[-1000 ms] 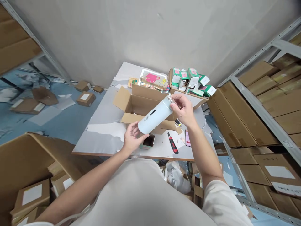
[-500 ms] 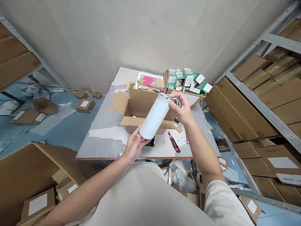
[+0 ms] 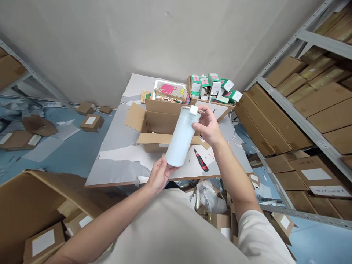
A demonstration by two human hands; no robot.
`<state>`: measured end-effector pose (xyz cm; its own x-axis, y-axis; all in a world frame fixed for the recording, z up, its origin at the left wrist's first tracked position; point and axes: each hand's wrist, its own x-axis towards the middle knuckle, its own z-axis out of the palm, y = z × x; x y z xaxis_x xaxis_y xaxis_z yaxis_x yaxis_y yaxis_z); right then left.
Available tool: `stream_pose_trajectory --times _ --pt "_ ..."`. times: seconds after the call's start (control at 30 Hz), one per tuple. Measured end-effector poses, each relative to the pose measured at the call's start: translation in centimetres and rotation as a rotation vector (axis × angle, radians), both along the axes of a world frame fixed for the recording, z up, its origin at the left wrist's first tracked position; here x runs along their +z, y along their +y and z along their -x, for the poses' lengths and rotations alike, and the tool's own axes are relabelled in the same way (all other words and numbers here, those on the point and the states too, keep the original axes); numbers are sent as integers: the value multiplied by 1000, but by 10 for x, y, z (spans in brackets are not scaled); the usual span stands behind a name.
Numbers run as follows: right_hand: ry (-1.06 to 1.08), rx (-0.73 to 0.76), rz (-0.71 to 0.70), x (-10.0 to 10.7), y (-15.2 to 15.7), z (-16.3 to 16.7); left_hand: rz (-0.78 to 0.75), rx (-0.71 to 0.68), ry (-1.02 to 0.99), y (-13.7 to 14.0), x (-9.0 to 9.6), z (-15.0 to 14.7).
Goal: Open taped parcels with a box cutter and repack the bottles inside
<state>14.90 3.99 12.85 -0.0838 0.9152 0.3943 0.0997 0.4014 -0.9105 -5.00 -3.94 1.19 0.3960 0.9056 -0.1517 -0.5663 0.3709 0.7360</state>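
A pale blue insulated bottle [image 3: 180, 141] is held tilted above the table, its lid end up and to the right. My left hand [image 3: 160, 173] supports the bottle's base with its fingers beneath. Around the lid end, my right hand [image 3: 208, 124] is closed, the thumb on the upper body. A white latch [image 3: 193, 110] on the lid faces me. Behind the bottle stands an open cardboard box [image 3: 154, 138], partly hidden by it. A black and red utility knife [image 3: 201, 160] lies on the table below my right hand.
At the table's back are a carton of green-and-white boxes [image 3: 214, 86] and a white tray of printed packs [image 3: 170, 90]. Shelves of cartons [image 3: 299, 106] rise on the right. A large open carton [image 3: 33, 194] stands at lower left. Crumpled plastic [image 3: 210, 198] lies below the table edge.
The bottle has been turned between my hands: a loop showed at its lid before, and now the white latch faces me. It also stands more upright. My view has shifted slightly.
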Motion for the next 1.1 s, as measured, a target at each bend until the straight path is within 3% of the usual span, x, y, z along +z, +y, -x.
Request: stream_pose_trajectory --times 0.3,0.47,0.63,0.73,0.9,1.1 --pt "68 -168 10 -21 4 1 -168 120 223 0 -8 -8" --pt "170 -116 27 -24 1 -4 -177 152 244 -8 -12 -24" --pt "248 9 102 -18 -13 -22 -45 161 209 -19 -5 -38" --pt "231 -28 115 -23 -20 -34 6 158 128 -23 -3 -39" --pt "129 -103 83 -41 -28 -49 -64 165 77 -36 -13 -43" --pt "-66 76 61 -43 -36 -71 -79 225 155 -48 -28 -56"
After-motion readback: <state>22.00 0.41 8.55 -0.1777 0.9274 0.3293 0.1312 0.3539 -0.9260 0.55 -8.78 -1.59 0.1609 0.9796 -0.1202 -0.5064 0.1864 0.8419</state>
